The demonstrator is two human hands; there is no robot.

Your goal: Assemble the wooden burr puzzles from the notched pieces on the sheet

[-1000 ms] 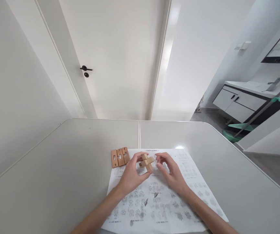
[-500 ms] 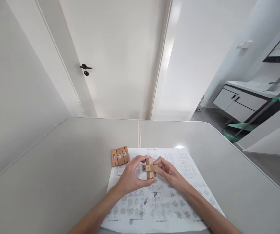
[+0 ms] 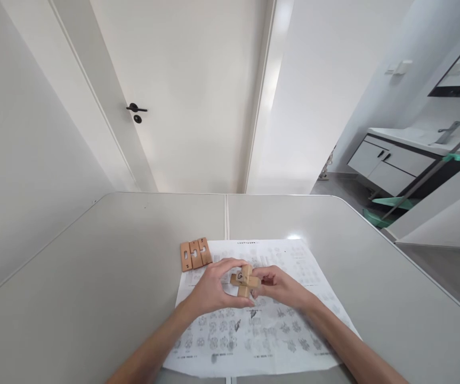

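Observation:
A light wooden interlocking burr puzzle (image 3: 244, 281), cross-shaped with a letter G on one block, is held above a printed sheet. My left hand (image 3: 216, 286) is closed on it, the thumb at its near end and the fingers at its far end. From the right, my right hand (image 3: 278, 285) pinches the puzzle's right side with bent fingers. Some of the blocks are hidden behind the right fingertips. Beyond my left hand, several flat reddish-brown wooden pieces (image 3: 195, 254) with cut-out slots and written marks lie side by side.
The creased white paper sheet (image 3: 261, 349), covered in small printed diagrams, lies under my hands on a grey table (image 3: 94, 288). A seam runs down the table's middle. Past the far edge stands a white door (image 3: 190, 96) with a black handle; a sink cabinet (image 3: 393, 160) is at the right.
The puzzle has been turned and tilted between my hands, so the G block now faces up near its middle. Both hands keep hold of it. The whole view has shifted slightly.

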